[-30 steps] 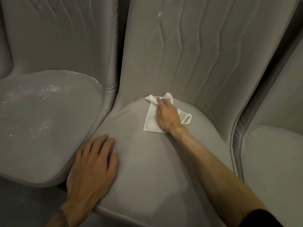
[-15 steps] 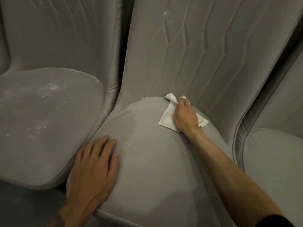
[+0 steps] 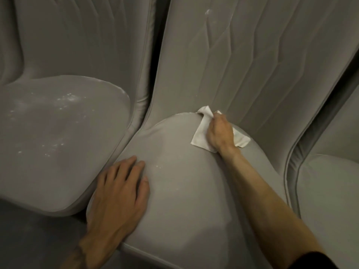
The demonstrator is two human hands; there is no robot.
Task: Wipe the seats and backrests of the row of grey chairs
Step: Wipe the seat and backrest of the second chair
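Note:
Three grey padded chairs stand side by side. The middle chair's seat (image 3: 194, 191) fills the centre, with its quilted backrest (image 3: 242, 55) behind. My right hand (image 3: 220, 133) presses a white cloth (image 3: 200, 135) flat on the far right part of that seat, where it meets the backrest. One cloth corner sticks up against the backrest. My left hand (image 3: 118, 199) lies flat, fingers spread, on the seat's front left edge. A few white specks (image 3: 158, 166) dot the seat near my left fingers.
The left chair's seat (image 3: 58, 142) carries white dusty smears and specks, and its backrest (image 3: 77, 35) rises behind. A white mark (image 3: 208, 11) sits high on the middle backrest. The right chair's seat (image 3: 330, 191) shows at the right edge. Dark floor (image 3: 29, 239) lies lower left.
My right hand has slid the cloth to the right along the back of the middle seat. My left hand has stayed in place.

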